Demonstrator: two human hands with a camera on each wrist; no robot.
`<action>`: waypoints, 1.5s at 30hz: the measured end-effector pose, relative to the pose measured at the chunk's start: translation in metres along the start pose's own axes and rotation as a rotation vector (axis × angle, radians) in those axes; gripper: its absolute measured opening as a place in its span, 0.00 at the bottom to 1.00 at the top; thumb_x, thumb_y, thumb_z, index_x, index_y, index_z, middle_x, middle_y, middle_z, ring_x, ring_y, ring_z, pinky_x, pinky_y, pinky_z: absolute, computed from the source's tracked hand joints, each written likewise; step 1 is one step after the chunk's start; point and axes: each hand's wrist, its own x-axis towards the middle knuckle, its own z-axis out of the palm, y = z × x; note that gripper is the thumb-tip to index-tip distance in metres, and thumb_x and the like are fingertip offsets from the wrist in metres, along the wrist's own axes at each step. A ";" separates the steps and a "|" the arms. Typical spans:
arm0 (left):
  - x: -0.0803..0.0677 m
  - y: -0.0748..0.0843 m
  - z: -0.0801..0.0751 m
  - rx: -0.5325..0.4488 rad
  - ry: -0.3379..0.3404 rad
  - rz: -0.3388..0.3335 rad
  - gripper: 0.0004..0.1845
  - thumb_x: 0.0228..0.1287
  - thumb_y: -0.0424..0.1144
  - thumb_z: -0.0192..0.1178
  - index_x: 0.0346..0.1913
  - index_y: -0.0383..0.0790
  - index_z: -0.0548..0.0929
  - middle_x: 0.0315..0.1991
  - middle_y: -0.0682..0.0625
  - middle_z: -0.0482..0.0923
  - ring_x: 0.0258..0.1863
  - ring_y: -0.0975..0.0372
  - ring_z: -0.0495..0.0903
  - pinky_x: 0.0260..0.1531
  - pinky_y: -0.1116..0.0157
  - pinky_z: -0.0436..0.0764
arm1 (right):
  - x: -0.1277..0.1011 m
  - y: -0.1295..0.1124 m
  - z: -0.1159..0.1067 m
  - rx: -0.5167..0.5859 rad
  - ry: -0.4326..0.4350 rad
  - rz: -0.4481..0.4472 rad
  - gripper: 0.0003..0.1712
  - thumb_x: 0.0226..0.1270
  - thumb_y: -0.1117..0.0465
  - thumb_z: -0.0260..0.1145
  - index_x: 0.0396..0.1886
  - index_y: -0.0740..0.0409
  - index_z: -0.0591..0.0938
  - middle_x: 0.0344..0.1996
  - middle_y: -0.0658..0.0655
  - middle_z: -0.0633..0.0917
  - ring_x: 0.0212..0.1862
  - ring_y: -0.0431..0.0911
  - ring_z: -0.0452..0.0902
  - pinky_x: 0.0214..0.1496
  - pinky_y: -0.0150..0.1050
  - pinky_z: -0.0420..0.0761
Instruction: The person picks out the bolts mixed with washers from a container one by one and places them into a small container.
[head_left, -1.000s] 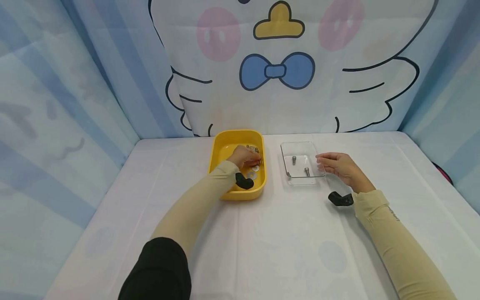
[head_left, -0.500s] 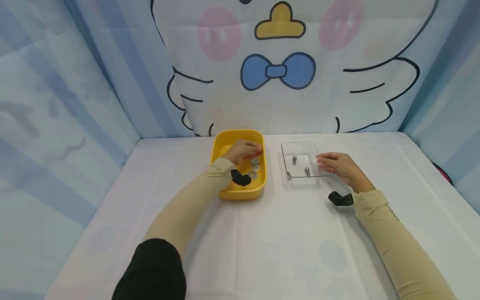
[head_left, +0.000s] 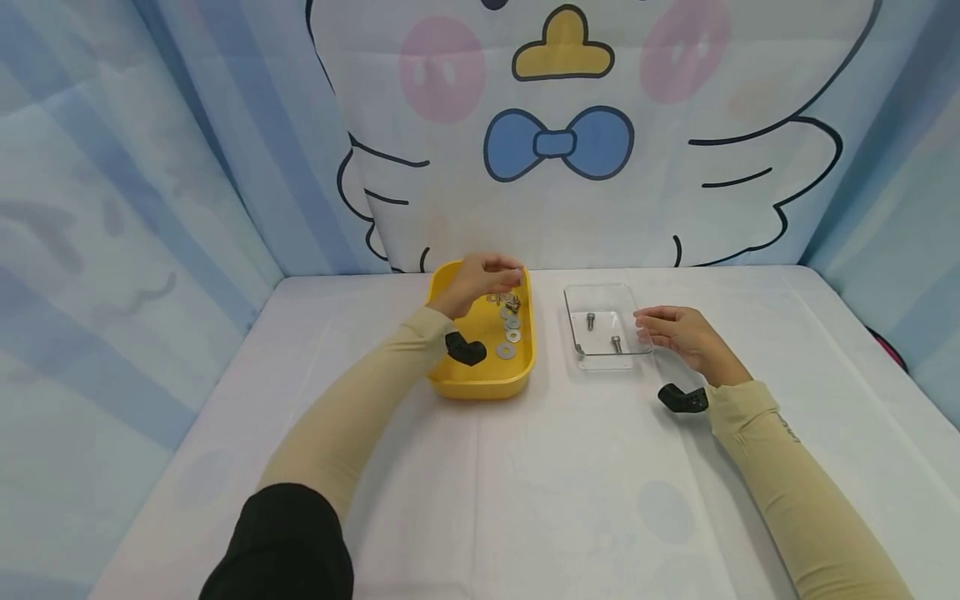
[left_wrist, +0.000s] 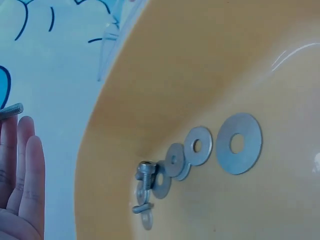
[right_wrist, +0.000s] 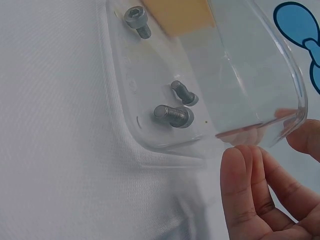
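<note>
My left hand [head_left: 504, 268] hovers over the far end of the yellow tray [head_left: 480, 385] and pinches a small bolt [left_wrist: 10, 111] at its fingertips [left_wrist: 22, 165]. Below it in the tray lie several flat washers [left_wrist: 239, 143] and another bolt [left_wrist: 145, 175]. My right hand [head_left: 647, 327] rests on the table, its relaxed fingers [right_wrist: 247, 190] touching the right wall of the clear tray [head_left: 600, 292]. That tray holds three bolts, two close together [right_wrist: 172, 115] and one apart [right_wrist: 136, 20].
Both trays sit side by side on a white tablecloth [head_left: 555, 483], near the back. A cartoon-printed backdrop [head_left: 558, 142] and blue curtains close in the back and sides. A black wrist camera [head_left: 682, 398] sits by my right wrist.
My left hand has lifted out of the yellow tray toward its far rim with a bolt in its fingertips. The washers it covered now show. The right hand has stayed put.
</note>
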 end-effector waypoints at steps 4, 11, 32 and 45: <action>-0.004 0.009 0.000 0.008 0.006 0.032 0.18 0.64 0.37 0.59 0.54 0.31 0.77 0.53 0.40 0.78 0.54 0.50 0.77 0.60 0.55 0.75 | 0.000 0.000 0.000 0.003 0.006 0.004 0.34 0.68 0.55 0.59 0.66 0.72 0.61 0.32 0.32 0.78 0.34 0.28 0.77 0.42 0.20 0.79; -0.006 0.020 0.005 -0.023 0.025 0.042 0.16 0.64 0.37 0.60 0.52 0.33 0.78 0.52 0.40 0.78 0.52 0.53 0.79 0.60 0.57 0.76 | 0.000 0.002 -0.002 0.018 0.013 0.005 0.31 0.69 0.56 0.58 0.64 0.71 0.63 0.30 0.31 0.79 0.34 0.28 0.77 0.41 0.21 0.79; 0.012 0.039 0.052 -0.033 0.040 -0.024 0.14 0.61 0.39 0.63 0.48 0.39 0.81 0.46 0.45 0.82 0.47 0.55 0.82 0.49 0.67 0.82 | 0.000 0.002 -0.002 -0.004 0.017 0.003 0.34 0.68 0.54 0.59 0.65 0.71 0.62 0.31 0.31 0.78 0.34 0.28 0.77 0.42 0.21 0.79; 0.015 0.038 0.077 -0.053 -0.036 0.029 0.14 0.62 0.38 0.62 0.49 0.35 0.80 0.47 0.41 0.81 0.39 0.59 0.82 0.51 0.65 0.82 | -0.001 -0.001 0.000 0.001 0.015 0.000 0.35 0.68 0.54 0.60 0.65 0.72 0.62 0.31 0.33 0.78 0.35 0.28 0.77 0.42 0.20 0.80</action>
